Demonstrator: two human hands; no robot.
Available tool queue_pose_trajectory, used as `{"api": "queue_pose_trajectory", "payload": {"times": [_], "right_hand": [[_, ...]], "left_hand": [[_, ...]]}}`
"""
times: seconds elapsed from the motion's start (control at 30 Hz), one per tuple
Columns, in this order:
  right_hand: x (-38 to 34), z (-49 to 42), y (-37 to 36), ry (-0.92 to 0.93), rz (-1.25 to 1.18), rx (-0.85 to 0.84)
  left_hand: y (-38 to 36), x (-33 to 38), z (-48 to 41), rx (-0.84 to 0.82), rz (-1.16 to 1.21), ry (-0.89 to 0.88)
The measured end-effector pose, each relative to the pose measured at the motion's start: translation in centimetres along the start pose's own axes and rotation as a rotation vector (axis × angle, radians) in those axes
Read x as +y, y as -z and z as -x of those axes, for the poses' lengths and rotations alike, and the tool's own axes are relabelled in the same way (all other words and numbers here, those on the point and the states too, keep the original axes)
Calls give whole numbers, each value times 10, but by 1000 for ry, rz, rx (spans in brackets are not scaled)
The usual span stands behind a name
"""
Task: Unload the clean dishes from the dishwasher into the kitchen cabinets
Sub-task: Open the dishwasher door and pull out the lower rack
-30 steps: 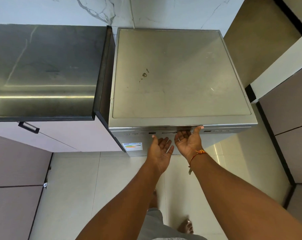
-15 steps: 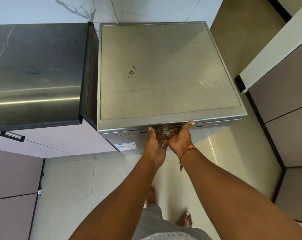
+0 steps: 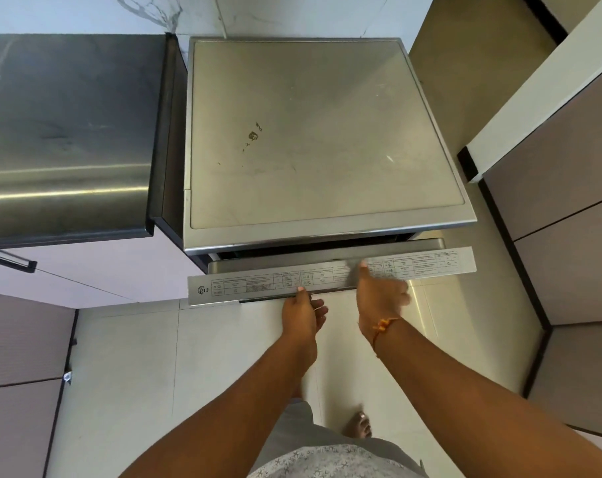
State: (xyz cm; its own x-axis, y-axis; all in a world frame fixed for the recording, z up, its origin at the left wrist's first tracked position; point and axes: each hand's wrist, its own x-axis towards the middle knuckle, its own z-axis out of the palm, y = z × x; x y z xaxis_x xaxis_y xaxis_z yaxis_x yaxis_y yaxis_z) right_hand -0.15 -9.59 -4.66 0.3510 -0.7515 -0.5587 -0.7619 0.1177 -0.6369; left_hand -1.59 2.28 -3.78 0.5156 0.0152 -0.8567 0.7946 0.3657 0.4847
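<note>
A freestanding silver dishwasher (image 3: 313,139) stands below me, its flat top stained near the middle. Its door (image 3: 258,282) is tilted out a short way, showing the top edge with a printed program strip and a dark gap behind it. My left hand (image 3: 303,313) grips the door's top edge from below, thumb on the strip. My right hand (image 3: 378,293) holds the same edge a little to the right, thumb on top, fingers blurred. An orange thread is tied on the right wrist. No dishes show through the gap.
A dark stone counter (image 3: 68,132) adjoins the dishwasher on the left, with pale cabinet fronts and a black handle (image 3: 11,262) below. Tall cabinet panels (image 3: 568,208) line the right side. Pale floor tiles (image 3: 148,374) lie in front; my bare foot (image 3: 359,424) stands on them.
Both hands gripped the door's top edge and pulled it outward; the door went from closed to slightly ajar, exposing the printed strip and a dark gap.
</note>
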Motion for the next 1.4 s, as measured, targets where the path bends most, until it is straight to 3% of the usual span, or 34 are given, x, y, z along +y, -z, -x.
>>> {"api": "queue_pose_trajectory", "payload": {"times": [0.07,0.13,0.2,0.23,0.3,0.4,0.6,0.77,0.97,1.13,1.4], "right_hand": [[1,0,21,568,284,199],[-2,-9,30,1022,558,147],[1,-25,31,1164,826,7],[5,-31,32,1163,925,-61],[17,-39,33,1152,1057,-136],[26,-42,38,1196,1043,-113],[39,-34,54,1240,1074,-140],[92,-25,71,1251,1215,-336],[144,-16,96,1253,1098,-402],[204,-10,113,1236,1159,-486],[312,-11,108,1042,1295,-629]], "left_hand": [[4,-4,12,53,-277,-275],[6,-1,13,90,-652,-799],[5,7,-1,158,-1076,-1168],[6,12,-11,182,-1256,-1207],[12,20,-28,167,-1533,-1133],[24,16,-39,152,-1711,-1106],[41,-11,-21,159,-1734,-1115],[58,-70,2,197,-1757,-918],[79,-134,12,234,-1819,-844],[106,-193,19,175,-1772,-758],[153,-279,7,-8,-1818,-542]]}}
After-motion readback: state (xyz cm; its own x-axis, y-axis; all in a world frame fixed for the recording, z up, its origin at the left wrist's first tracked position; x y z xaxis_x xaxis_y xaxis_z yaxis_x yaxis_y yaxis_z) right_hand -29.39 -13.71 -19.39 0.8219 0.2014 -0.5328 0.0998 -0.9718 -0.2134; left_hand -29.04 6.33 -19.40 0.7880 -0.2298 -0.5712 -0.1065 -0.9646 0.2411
